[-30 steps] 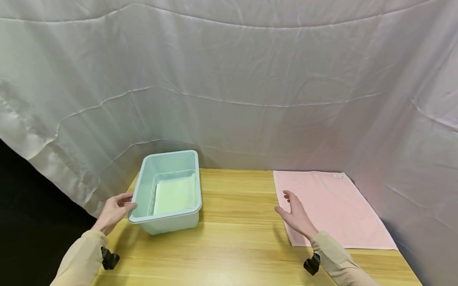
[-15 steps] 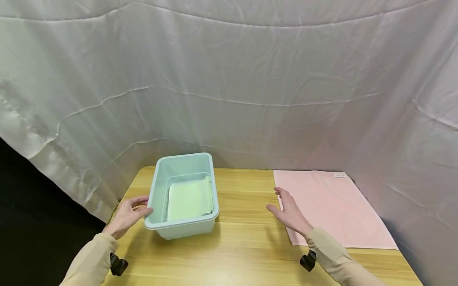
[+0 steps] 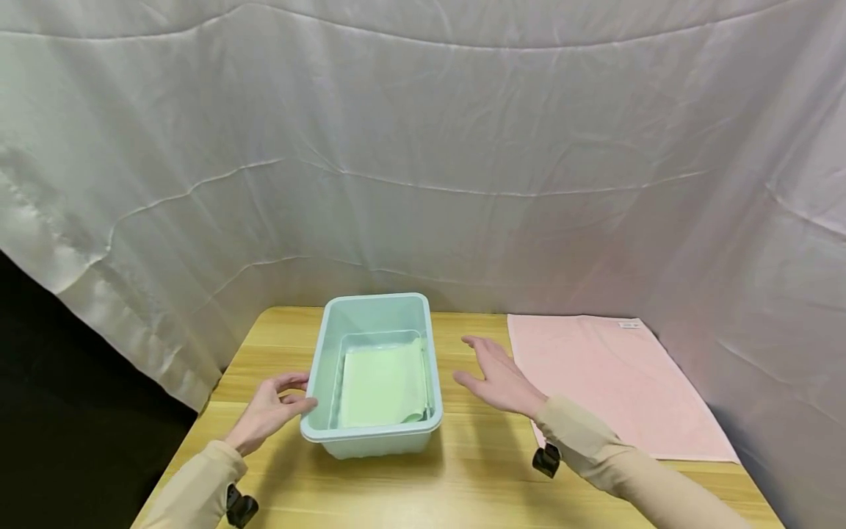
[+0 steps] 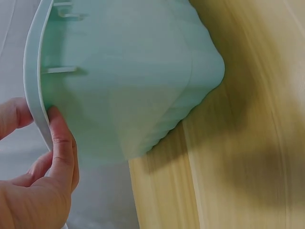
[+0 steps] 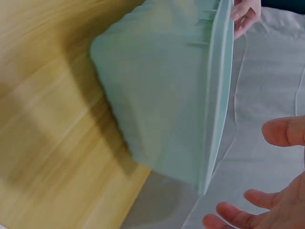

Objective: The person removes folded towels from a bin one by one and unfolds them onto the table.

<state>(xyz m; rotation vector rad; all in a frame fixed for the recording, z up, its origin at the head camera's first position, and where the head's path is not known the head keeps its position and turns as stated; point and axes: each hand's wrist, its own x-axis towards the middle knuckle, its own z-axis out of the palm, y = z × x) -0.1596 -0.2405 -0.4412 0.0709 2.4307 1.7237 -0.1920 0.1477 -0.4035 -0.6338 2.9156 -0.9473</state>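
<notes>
A pale blue-green plastic bin [image 3: 373,444] sits at the middle left of the head view. Inside it lies a folded light green cloth [image 3: 380,386]. My left hand [image 3: 271,411] pinches the bin's left rim, thumb over the edge and fingers under it, as the left wrist view shows with the rim [image 4: 34,71] between them. To the right of the bin, my right hand [image 3: 499,378] is held in the air, fingers extended and thumb apart, holding nothing. In the right wrist view its fingers [image 5: 259,198] are a short way from the bin's rim.
A pink towel [image 3: 621,386] lies spread flat at the right of the wooden table [image 3: 463,492], with a small white tag at its far edge. Grey curtain [image 3: 423,147] hangs behind and around the table. A dark area [image 3: 59,411] is at the far left.
The bin, with the green cloth inside, has moved right across the table with my left hand on its rim. My right hand has moved left toward it. The pink towel has stayed put.
</notes>
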